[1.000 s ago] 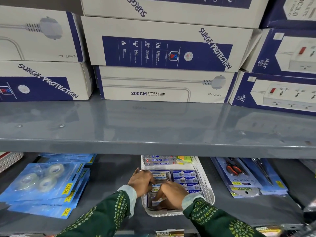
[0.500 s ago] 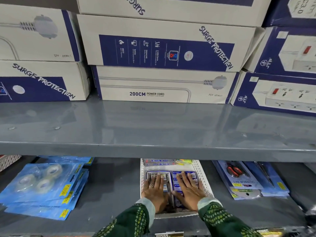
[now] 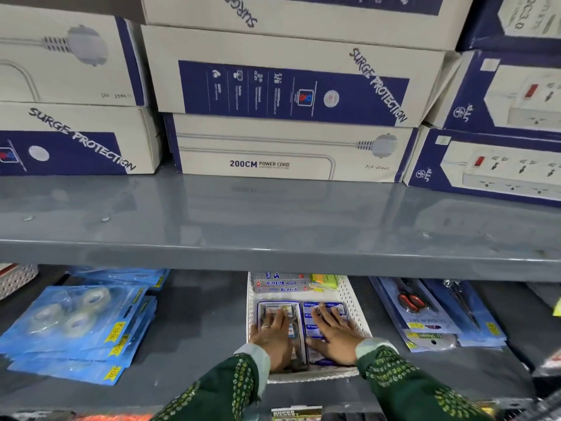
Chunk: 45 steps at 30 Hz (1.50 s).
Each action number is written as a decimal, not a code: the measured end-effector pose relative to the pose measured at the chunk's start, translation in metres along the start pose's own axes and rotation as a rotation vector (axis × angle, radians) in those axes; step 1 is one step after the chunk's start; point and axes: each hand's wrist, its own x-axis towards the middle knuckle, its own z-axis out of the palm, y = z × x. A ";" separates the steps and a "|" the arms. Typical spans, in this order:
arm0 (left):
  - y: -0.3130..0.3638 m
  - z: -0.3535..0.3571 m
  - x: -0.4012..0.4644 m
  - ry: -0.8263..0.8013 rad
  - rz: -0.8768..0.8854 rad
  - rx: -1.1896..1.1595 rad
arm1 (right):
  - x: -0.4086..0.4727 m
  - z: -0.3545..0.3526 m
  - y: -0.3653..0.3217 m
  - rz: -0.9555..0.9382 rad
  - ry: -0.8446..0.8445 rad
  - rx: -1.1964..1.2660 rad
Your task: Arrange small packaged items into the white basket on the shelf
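A white perforated basket [image 3: 353, 302] stands on the lower grey shelf, under the upper shelf's front edge. Inside lie two rows of small blue-and-white packs [image 3: 306, 311]. Silver-blue boxes [image 3: 280, 282] and yellow-green packs [image 3: 324, 281] fill its far end. My left hand [image 3: 273, 338] lies flat, palm down, fingers spread, on the left row. My right hand [image 3: 332, 335] lies flat on the right row in the same way. Neither hand grips anything. The near part of the basket is hidden under my hands and green sleeves.
Blue tape packs [image 3: 76, 323] lie stacked to the left of the basket, scissor-set packs [image 3: 425, 314] to the right. The upper shelf [image 3: 273, 226] overhangs the basket and carries stacked surge-protector boxes [image 3: 291, 86]. Another white basket's corner [image 3: 16, 279] shows far left.
A second ago both hands were curled among the packs near the basket's front. They have since opened and now press flat on top of the two rows.
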 end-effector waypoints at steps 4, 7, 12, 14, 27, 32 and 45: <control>-0.013 -0.007 -0.007 -0.080 0.152 0.067 | -0.013 -0.011 0.016 -0.120 -0.078 -0.018; -0.016 -0.012 -0.014 -0.088 0.204 0.109 | -0.017 -0.015 0.022 -0.172 -0.035 -0.027; -0.019 -0.011 -0.012 -0.043 0.231 0.130 | -0.016 -0.018 0.020 -0.200 0.020 -0.103; -0.020 -0.012 -0.013 -0.041 0.246 0.151 | -0.016 -0.020 0.022 -0.217 0.031 -0.101; -0.021 -0.010 -0.002 0.021 0.208 0.221 | -0.002 -0.037 0.022 -0.194 0.157 -0.032; -0.021 -0.007 -0.004 0.040 0.190 0.202 | 0.000 -0.034 0.021 -0.151 0.159 0.005; -0.017 -0.017 -0.017 0.153 0.207 0.129 | -0.029 -0.010 0.001 0.052 0.329 0.210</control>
